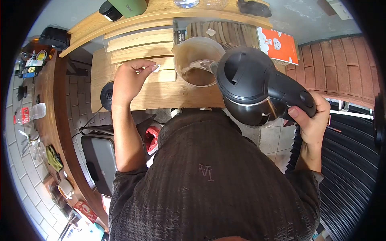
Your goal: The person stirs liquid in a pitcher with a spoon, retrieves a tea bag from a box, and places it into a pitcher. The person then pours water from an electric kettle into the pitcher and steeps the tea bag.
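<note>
My right hand (313, 122) grips the handle of a black electric kettle (245, 74), which is tipped to the left over a translucent plastic jug (199, 44). Clear water runs from the kettle's spout into the jug, where brownish liquid (199, 77) shows at the bottom. To the left of the jug, my left hand (134, 78) is raised above the wooden table, thumb and fingertips pinched on a small white piece (157, 68). What that piece belongs to cannot be made out. A round black kettle base (107, 96) with a cord sits at the table's left edge.
An orange spiral notebook (277, 46) lies beyond the kettle, beside a row of books (225, 34). A raised wooden shelf (161, 18) bears a green container (129, 6) and glasses. At far left, a wooden counter (56, 120) runs near a plastic bottle (34, 113).
</note>
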`<state>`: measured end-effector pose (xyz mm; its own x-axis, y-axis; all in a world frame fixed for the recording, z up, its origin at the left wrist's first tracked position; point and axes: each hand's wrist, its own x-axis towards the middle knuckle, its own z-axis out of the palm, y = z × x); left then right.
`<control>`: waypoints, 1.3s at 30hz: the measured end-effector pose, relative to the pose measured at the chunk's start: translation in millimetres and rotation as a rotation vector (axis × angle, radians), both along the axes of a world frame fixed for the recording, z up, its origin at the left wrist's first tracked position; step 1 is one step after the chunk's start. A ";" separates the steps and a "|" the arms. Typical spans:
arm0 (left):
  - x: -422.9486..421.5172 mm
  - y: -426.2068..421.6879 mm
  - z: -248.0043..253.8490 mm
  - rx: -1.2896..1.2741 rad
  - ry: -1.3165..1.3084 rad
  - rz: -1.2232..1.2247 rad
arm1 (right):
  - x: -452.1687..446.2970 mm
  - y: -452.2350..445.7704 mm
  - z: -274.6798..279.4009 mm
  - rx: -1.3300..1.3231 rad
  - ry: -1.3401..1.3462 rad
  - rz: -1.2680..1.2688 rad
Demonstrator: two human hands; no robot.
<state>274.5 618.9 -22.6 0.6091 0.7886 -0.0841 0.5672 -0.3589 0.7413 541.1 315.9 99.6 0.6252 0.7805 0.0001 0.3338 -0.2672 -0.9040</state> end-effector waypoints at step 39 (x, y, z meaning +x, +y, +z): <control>-4.5 -4.1 -27.1 0.007 -0.028 -0.058 | -7.1 12.7 -0.1 -0.057 -0.075 0.021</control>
